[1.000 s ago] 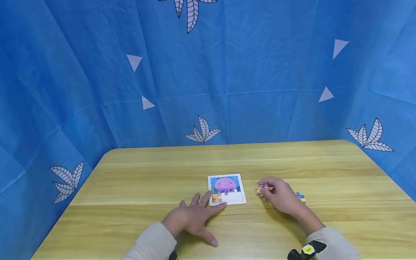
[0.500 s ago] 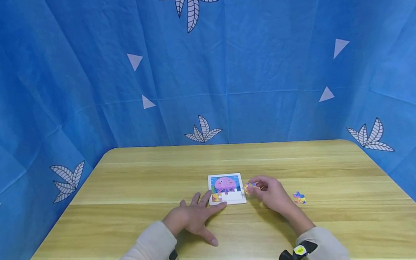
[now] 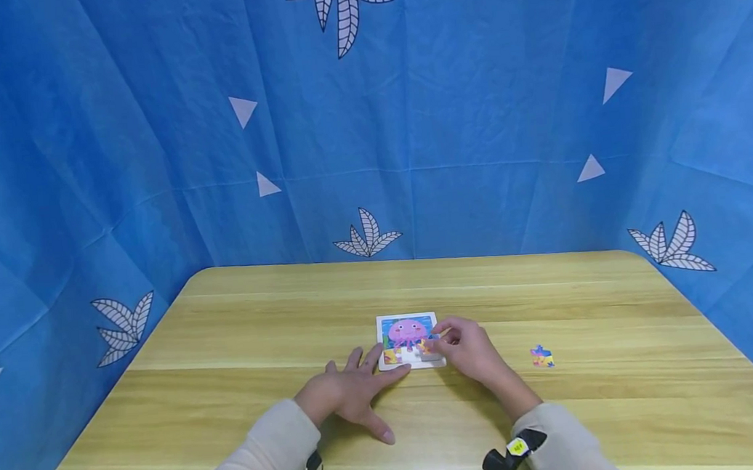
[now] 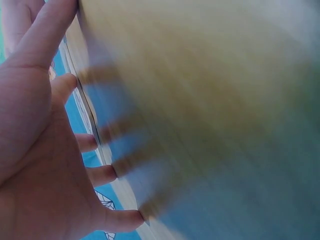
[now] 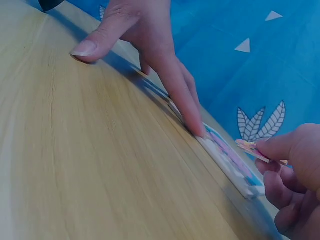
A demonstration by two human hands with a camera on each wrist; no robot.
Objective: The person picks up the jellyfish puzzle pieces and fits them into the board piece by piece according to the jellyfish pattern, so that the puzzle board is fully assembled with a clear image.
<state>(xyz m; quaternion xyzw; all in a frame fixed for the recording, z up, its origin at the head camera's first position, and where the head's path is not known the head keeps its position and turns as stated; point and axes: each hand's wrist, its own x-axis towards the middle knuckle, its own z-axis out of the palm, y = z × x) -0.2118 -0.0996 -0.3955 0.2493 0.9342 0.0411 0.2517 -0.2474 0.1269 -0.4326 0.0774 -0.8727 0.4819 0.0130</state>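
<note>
Over the puzzle board's lower right corner, my right hand is pinching a puzzle piece between thumb and fingertips, just above the jellyfish puzzle board. My left hand is lying spread and flat on the wooden table, fingertips touching the board's near left edge. Another loose piece is lying well apart to the right.

No legible text, brand or number appears in any view. The yellow tag on the right wrist strap carries dark marks too small to read. The puzzle board on the worktop bears a picture only, without lettering.
</note>
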